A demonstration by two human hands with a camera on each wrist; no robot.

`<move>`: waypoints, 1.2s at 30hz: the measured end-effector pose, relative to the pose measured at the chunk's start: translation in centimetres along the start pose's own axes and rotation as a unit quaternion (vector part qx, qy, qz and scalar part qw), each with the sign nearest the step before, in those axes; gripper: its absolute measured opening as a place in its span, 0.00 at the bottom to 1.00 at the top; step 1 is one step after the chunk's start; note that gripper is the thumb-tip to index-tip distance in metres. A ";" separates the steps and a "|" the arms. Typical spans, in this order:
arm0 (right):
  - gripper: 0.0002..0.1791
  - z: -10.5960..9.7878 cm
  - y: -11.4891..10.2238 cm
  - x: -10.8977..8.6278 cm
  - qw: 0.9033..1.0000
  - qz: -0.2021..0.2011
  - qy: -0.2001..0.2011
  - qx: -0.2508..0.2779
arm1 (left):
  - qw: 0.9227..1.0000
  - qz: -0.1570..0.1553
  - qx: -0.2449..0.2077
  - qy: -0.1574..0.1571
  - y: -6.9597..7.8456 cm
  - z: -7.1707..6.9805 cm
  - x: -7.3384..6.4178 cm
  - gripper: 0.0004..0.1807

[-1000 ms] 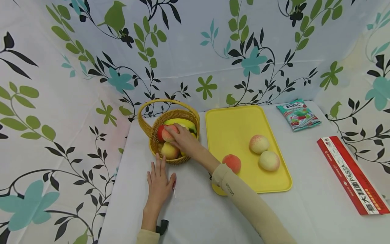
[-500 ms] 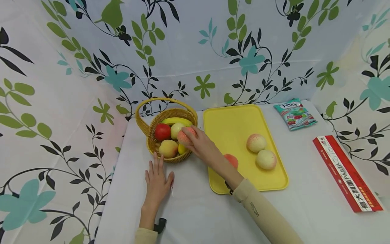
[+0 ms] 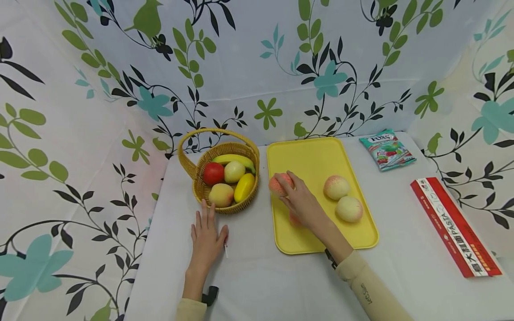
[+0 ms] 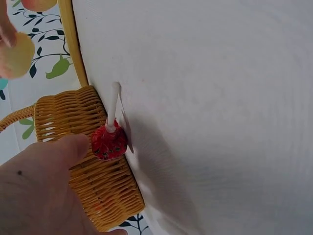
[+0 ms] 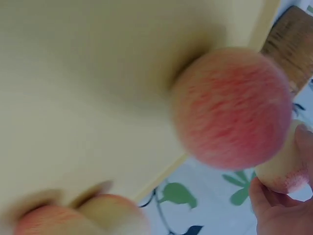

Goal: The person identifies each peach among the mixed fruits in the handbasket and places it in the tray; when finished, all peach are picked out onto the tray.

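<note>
My right hand (image 3: 303, 203) grips a pinkish peach (image 3: 279, 184) over the left side of the yellow tray (image 3: 305, 156). In the right wrist view the same peach (image 5: 281, 171) sits between fingers and thumb, above the surface. Beneath the hand, a redder peach (image 3: 295, 219) on the tray is mostly hidden; two paler peaches (image 3: 337, 187) lie to its right. My left hand (image 3: 206, 243) rests on the table with fingers extended, fingertips at the front of the wicker basket (image 3: 198, 187). By its thumb lies a red-wrapped lollipop (image 4: 108, 142) with a white stick.
Inside the basket are a red tomato-like fruit (image 3: 213, 174), a pale green fruit (image 3: 234, 172), a banana (image 3: 230, 158), a yellow fruit (image 3: 244, 188) and a peach (image 3: 221, 195). At right lie a FOX'S candy bag (image 3: 387, 150) and a red pasta box (image 3: 455, 227).
My right hand has lifted the pinkish peach out of the basket and carried it right, over the tray. My left hand has stayed in place beside the basket.
</note>
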State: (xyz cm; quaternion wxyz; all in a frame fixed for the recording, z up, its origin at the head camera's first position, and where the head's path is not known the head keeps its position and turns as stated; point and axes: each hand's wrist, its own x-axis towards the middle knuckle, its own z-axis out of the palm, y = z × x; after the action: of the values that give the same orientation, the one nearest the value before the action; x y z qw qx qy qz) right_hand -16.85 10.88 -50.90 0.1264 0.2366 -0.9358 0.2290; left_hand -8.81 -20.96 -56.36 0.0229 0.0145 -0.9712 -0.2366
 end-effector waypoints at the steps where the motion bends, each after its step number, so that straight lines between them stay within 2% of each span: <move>1: 0.38 -0.1 0.6 -0.2 1.000 0.010 -0.001 0.002 | 1.000 -0.001 0.000 -0.001 0.0 0.0 0.0 0.49; 6: 0.39 -0.5 3.3 -0.9 0.999 0.043 0.002 0.025 | 1.000 -0.004 0.004 -0.004 0.1 -0.1 0.0 0.49; 12: 0.39 -0.5 5.3 -1.1 0.998 0.059 -0.009 0.023 | 1.000 -0.003 -0.003 -0.001 0.2 -0.2 -0.2 0.49; 15: 0.38 -0.5 5.6 -1.1 0.998 0.057 -0.014 0.025 | 1.000 -0.002 -0.004 0.002 0.1 -0.1 -0.2 0.49; 20: 0.26 -0.3 5.5 -0.9 0.998 0.049 -0.027 0.024 | 1.000 -0.004 -0.003 0.001 0.1 -0.1 -0.2 0.50; 23: 0.22 -0.3 5.3 -0.7 0.998 0.054 -0.037 0.024 | 1.000 -0.004 -0.002 0.001 0.1 0.0 -0.2 0.50; 31: 0.22 -0.4 5.2 -0.5 0.998 0.058 -0.038 0.012 | 1.000 -0.007 -0.003 0.000 0.1 0.1 0.0 0.50; 36: 0.27 -0.3 5.1 -0.7 0.998 0.055 -0.035 0.012 | 1.000 -0.005 -0.001 0.003 0.1 0.0 0.0 0.50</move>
State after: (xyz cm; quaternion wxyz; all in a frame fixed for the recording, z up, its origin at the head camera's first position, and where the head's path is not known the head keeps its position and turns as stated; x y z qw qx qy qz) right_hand -18.79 15.30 -52.73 0.0776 0.1941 -0.9485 0.2380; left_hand -8.82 -20.84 -56.25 0.0242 0.0199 -0.9707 -0.2381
